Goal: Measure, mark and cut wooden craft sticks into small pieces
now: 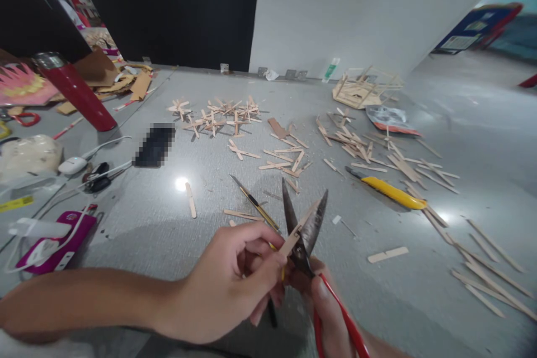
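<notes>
Seen from above and behind the hands: red-handled scissors [302, 254] gripped low in the right hand [333, 313], thumb against a handle, blades spread apart and pointing away. Just left of the scissors, the left hand [230, 282], closed with a pinch of thumb and fingers on a flat wooden stick [289, 244], its far end in the gap between the open blades. To the left of the scissors' blades, a slender pointed tool [255, 203] with a dark and yellowish shaft, near end by the left hand; contact impossible to tell. Right of the scissors and a little beyond, a yellow utility knife [394, 192]; nearer on that side, a single loose stick [388, 254] and long thin strips [490, 277]. Beyond the scissors' tips, a loose scatter of sticks [289, 159] on a grey surface [142, 235]; farther off to the left, crossed sticks in star-like bundles [226, 114]. Far beyond the scissors to the right, an open framework of thin sticks [364, 92]. Well left of the scissors, a purple power strip [79, 235] with white plugs and, farther away, a leaning dark red bottle [81, 92].
</notes>
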Demonstrator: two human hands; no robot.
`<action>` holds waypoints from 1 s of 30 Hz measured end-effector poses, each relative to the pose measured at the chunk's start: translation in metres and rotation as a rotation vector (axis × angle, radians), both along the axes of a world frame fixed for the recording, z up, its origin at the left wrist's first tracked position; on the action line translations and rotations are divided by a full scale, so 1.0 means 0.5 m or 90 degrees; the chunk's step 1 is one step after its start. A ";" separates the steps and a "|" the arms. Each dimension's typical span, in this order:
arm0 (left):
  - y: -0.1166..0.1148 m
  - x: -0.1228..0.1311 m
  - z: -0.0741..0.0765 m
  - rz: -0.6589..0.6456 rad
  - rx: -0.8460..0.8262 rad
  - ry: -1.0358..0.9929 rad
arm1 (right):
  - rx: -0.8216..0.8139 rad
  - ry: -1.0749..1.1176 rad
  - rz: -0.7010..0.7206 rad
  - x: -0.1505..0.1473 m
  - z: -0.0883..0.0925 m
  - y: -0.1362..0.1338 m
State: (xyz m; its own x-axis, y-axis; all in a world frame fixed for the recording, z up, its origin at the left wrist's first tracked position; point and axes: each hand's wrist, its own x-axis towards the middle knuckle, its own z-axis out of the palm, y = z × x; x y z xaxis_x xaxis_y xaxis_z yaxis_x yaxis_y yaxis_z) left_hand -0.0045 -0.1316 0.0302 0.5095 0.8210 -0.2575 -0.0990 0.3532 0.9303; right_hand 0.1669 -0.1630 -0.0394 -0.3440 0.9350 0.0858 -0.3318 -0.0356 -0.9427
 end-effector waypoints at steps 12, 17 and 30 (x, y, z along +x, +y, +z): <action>-0.002 -0.002 -0.010 -0.044 -0.012 -0.015 | -0.042 -0.019 -0.028 -0.009 -0.006 -0.015; -0.002 -0.003 -0.008 -0.036 -0.004 -0.019 | -0.046 -0.079 -0.104 -0.001 -0.016 -0.026; -0.004 -0.003 -0.011 -0.003 0.016 -0.030 | -0.034 -0.103 -0.087 -0.024 0.028 -0.001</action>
State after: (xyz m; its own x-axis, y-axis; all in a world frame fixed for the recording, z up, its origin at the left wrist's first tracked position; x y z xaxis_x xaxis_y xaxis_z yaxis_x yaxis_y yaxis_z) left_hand -0.0058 -0.1336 0.0248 0.5244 0.8248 -0.2117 -0.1417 0.3297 0.9334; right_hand 0.1551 -0.1636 -0.0254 -0.2186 0.9758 -0.0112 -0.1816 -0.0520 -0.9820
